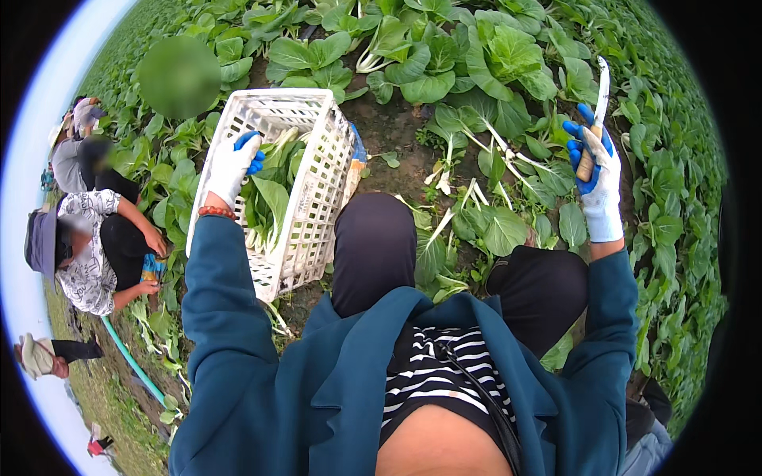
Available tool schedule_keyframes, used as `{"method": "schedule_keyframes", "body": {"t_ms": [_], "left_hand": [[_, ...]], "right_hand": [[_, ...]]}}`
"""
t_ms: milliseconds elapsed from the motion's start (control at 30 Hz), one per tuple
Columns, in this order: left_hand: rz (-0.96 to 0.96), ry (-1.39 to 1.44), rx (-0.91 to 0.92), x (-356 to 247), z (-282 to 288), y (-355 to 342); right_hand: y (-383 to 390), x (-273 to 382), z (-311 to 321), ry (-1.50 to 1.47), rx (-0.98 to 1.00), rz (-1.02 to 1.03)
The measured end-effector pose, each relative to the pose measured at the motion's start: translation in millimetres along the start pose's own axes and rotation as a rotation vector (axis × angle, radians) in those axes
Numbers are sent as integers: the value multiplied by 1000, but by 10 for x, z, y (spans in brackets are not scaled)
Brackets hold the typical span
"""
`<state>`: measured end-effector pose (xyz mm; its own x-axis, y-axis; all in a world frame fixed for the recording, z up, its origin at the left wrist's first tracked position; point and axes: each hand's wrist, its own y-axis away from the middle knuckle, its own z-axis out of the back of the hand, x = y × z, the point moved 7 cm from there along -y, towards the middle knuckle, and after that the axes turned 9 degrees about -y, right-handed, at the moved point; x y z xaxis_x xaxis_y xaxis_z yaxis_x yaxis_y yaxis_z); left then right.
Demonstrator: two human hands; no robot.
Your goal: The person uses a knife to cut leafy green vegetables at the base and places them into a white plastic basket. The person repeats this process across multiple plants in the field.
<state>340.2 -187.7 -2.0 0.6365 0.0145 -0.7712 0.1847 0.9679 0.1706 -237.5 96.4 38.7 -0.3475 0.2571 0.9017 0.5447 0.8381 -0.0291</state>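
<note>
My left hand [238, 166], in a white glove with blue-coated fingers, is raised over a white plastic crate [298, 270] of leafy greens [271, 202]. Its fingers are curled; whatever they might hold cannot be made out. On the right, my right hand [595, 166], gloved the same way, grips a knife [603, 87] by its wooden handle, blade pointing up. Several loose greens with pale stalks [500, 230] lie on the soil between my knees and the rows ahead.
Rows of growing leafy plants [508, 55] surround me. At left, a co-worker in a patterned top [91, 282] squats by a turquoise hose [135, 365], with other people [87, 159] further along. Dark soil [397, 119] lies beyond my knees [373, 246].
</note>
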Motion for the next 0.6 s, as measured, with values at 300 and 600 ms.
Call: {"method": "schedule_keyframes", "body": {"t_ms": [300, 600], "left_hand": [[-1076, -931, 506, -2241, -2744, 2062], [-909, -1259, 1214, 149, -4435, 3023]], "right_hand": [[1474, 1081, 342, 0, -132, 278], [2287, 1335, 1292, -56, -341, 359]]}}
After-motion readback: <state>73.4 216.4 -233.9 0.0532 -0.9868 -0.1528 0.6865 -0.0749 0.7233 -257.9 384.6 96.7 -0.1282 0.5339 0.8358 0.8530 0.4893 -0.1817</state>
